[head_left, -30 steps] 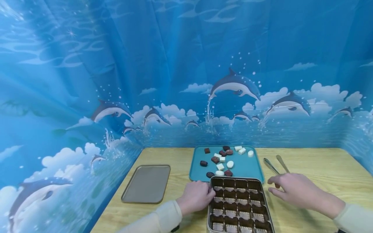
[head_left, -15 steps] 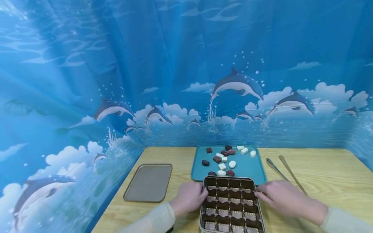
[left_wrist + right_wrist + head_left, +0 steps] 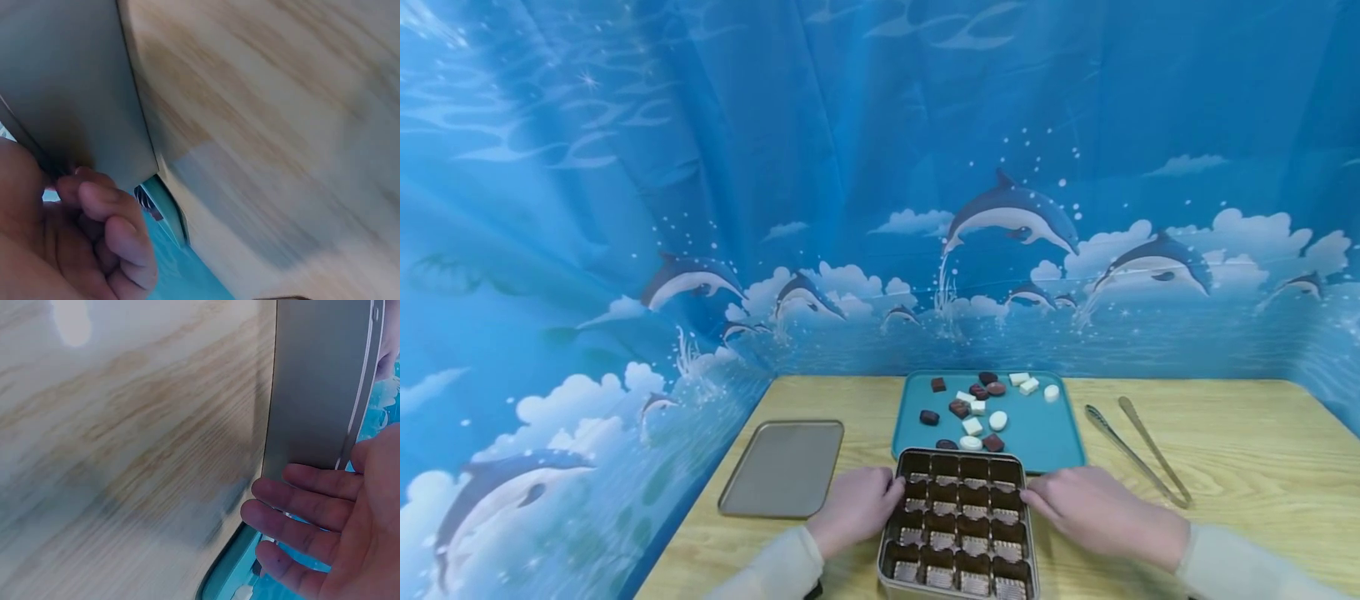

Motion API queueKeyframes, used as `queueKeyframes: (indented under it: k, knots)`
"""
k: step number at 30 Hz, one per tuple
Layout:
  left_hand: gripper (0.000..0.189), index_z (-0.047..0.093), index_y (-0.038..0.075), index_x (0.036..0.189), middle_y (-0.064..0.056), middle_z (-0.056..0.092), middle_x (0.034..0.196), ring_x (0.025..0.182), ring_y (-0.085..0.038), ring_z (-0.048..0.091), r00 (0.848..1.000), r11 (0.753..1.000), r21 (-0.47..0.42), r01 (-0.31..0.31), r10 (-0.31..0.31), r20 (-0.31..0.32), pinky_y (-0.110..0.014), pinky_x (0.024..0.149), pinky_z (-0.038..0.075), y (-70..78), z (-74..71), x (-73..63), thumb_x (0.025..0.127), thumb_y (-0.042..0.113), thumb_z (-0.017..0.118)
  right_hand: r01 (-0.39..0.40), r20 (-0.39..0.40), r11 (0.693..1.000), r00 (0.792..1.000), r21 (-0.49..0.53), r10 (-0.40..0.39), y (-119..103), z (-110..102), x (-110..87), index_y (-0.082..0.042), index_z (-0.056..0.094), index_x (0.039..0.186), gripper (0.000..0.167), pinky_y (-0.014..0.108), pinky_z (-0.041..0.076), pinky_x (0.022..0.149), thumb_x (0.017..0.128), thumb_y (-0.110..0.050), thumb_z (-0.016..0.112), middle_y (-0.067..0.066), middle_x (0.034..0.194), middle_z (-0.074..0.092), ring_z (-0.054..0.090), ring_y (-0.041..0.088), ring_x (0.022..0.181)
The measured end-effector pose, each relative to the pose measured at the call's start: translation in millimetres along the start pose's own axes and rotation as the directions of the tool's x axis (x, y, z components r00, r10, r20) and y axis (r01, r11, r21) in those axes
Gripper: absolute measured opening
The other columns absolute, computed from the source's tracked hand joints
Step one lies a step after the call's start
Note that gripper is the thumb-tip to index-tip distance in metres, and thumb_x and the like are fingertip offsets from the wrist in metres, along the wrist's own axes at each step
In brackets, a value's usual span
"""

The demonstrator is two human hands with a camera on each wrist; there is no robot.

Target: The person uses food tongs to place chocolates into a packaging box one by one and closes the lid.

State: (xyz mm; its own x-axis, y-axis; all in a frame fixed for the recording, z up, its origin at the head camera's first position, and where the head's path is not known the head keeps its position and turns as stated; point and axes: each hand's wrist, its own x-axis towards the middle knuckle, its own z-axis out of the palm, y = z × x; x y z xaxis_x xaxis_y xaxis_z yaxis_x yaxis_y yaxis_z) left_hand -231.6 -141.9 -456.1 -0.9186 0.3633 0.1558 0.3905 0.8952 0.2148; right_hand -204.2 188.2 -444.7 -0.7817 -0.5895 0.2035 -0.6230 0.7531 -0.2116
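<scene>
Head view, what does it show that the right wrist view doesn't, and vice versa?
Only the head view shows the tongs, the flat brown tray and the dark divided insert. Only the right wrist view shows the palm of the right hand and a bright glare on the tabletop. Both share that hand, the metal tin, teal tray, tabletop and blue backdrop.

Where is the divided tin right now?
In the head view, the divided tin is low, right of centre, between the left hand and the right hand, in front of the teal tray.
</scene>
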Motion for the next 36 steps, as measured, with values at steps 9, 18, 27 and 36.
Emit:
queueKeyframes:
  k: [9, 18, 27, 36]
  knots:
    - [0.041, 0.051, 0.022, 0.065, 0.007, 0.047, 0.056, 0.051, -0.011, 0.045, 0.995, 0.998, -0.017, 0.067, -0.066, 0.068, -0.031, 0.051, 0.038, -5.0, -8.2, -11.4, 0.102, 0.042, 0.051, 0.015, -0.013, 1.0, 1.0, 0.015, -0.014, -3, 8, 5.1, -0.026, 0.062, 0.076, 0.036, 0.03, 0.054, 0.06, 0.107, -0.035, 0.046, -0.02, 0.063, 0.05, 0.048, -0.003, 0.057]
    - [0.04, 0.053, 0.022, 0.066, 0.005, 0.054, 0.059, 0.057, -0.016, 0.058, 0.999, 0.998, 0.052, -0.024, 0.023, 0.025, -0.034, 0.055, 0.046, -1.2, -2.5, -13.9, 0.104, 0.033, 0.046, -0.15, -0.104, 0.981, 0.985, -0.124, 0.138, 26, -10, -19.3, -0.023, 0.069, 0.087, 0.014, 0.032, 0.052, 0.059, 0.093, -0.036, 0.069, -0.015, 0.077, 0.064, 0.055, 0.001, 0.063]
    - [0.04, 0.055, 0.017, 0.065, -0.005, 0.061, 0.061, 0.055, -0.024, 0.062, 0.998, 0.985, 0.169, -0.036, 0.045, -0.05, -0.037, 0.048, 0.043, 1.0, -4.9, -15.4, 0.102, 0.03, 0.048, -0.337, -0.144, 0.928, 0.938, -0.161, 0.316, 85, -26, -52.1, -0.005, 0.07, 0.102, 0.032, 0.04, 0.052, 0.053, 0.087, -0.032, 0.076, 0.005, 0.09, 0.07, 0.065, 0.018, 0.069]
    - [0.04, 0.054, 0.017, 0.065, -0.004, 0.059, 0.06, 0.055, -0.023, 0.06, 0.998, 0.985, 0.166, -0.038, 0.047, -0.051, -0.037, 0.047, 0.043, 2.3, -3.3, -15.0, 0.102, 0.03, 0.048, -0.497, 0.064, 0.857, 0.859, -0.136, 0.508, 126, -28, -57.1, 0.011, 0.059, 0.1, 0.076, 0.041, 0.046, 0.049, 0.088, -0.065, 0.063, 0.016, 0.081, 0.061, 0.06, 0.026, 0.063]
